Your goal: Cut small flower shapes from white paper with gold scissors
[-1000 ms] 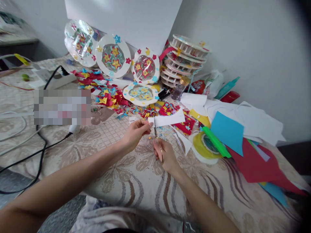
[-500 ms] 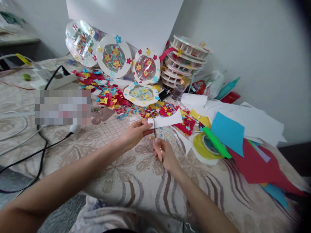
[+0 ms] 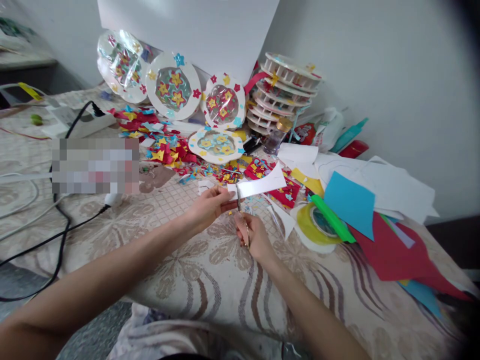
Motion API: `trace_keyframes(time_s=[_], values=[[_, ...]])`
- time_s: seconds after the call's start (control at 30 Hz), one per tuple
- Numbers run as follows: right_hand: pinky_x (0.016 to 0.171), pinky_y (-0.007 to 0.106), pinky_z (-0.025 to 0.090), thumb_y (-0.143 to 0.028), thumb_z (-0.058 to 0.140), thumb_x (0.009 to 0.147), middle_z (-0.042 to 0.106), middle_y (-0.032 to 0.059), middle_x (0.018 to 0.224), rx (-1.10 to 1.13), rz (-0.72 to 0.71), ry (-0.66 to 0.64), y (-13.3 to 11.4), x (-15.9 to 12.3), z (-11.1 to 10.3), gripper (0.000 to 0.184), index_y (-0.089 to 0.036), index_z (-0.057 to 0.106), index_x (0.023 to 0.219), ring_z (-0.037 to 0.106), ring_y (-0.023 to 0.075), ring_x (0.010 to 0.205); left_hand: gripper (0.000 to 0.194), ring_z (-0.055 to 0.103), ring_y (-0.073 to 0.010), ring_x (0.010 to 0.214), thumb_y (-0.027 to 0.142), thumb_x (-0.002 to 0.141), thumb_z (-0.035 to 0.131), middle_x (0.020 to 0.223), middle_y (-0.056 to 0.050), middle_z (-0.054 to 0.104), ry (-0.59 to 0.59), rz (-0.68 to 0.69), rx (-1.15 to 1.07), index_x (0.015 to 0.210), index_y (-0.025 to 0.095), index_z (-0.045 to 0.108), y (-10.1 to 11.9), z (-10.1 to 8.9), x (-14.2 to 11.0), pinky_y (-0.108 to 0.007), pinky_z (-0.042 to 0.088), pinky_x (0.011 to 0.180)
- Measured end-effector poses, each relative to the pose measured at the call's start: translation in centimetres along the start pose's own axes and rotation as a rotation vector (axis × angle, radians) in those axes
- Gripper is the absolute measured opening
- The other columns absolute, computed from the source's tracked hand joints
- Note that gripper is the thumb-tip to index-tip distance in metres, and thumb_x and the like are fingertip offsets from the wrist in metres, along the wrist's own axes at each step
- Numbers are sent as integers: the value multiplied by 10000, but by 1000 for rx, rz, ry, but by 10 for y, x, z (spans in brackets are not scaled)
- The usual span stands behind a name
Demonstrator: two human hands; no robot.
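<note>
My left hand (image 3: 210, 206) pinches the near end of a white paper strip (image 3: 262, 183) and holds it above the patterned cloth. My right hand (image 3: 255, 236) is closed round the handles of small gold scissors (image 3: 242, 212). The blades point up and meet the strip right beside my left fingertips. The strip's free end lifts to the right, over red and blue paper scraps (image 3: 279, 192).
Decorated paper plates (image 3: 173, 86) lean on the wall behind a heap of coloured cut-outs (image 3: 165, 145). A stack of plates (image 3: 287, 85) stands at the back. Tape roll (image 3: 318, 225), green marker (image 3: 332, 217), blue (image 3: 350, 202), red (image 3: 397, 255) and white sheets (image 3: 397, 185) lie right. Black cable (image 3: 56, 235) runs left.
The free right end of the strip has tilted upward a little. Both hands have shifted slightly up, with the scissors staying at the strip.
</note>
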State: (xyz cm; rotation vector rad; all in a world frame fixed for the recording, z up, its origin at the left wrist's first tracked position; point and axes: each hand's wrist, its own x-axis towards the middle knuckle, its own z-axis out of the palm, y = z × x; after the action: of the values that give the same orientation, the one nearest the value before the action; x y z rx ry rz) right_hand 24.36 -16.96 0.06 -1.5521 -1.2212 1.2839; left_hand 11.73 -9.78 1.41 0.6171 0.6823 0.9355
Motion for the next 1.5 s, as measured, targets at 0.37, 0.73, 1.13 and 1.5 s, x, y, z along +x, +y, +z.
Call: trace_keyframes(time_s=[0.37, 0.73, 1.13, 1.5], values=[[422, 200, 345, -833, 350, 697, 449, -50, 506, 143, 67, -277, 7, -3, -13, 670, -181, 503, 686, 398, 68, 406, 270, 641, -96, 669, 180, 650, 766, 679, 20, 616, 14, 134, 75, 665, 139, 500, 6, -7, 8, -265, 525, 746], [471, 233, 292, -643, 326, 876, 467, -30, 547, -254, -70, -314, -2, -17, -56, 526, -188, 555, 745, 394, 105, 476, 227, 632, -111, 556, 292, 665, 766, 650, -63, 681, -208, -31, 592, 697, 128, 614, 26, -26, 12, -203, 497, 524], [524, 258, 339, -570, 450, 862, 491, -10, 602, -466, -238, -363, -16, -20, -70, 432, -187, 542, 684, 397, 130, 547, 196, 640, -108, 550, 259, 646, 776, 647, -57, 698, -393, -142, 598, 724, 149, 634, 28, -27, 9, -201, 506, 550], [492, 232, 301, -573, 586, 771, 459, -45, 589, -111, -142, -49, -7, -7, -48, 401, -174, 582, 820, 399, 100, 520, 172, 635, -118, 534, 299, 657, 761, 632, -55, 688, -506, -233, 696, 715, 160, 679, 9, -19, 4, -196, 498, 523]])
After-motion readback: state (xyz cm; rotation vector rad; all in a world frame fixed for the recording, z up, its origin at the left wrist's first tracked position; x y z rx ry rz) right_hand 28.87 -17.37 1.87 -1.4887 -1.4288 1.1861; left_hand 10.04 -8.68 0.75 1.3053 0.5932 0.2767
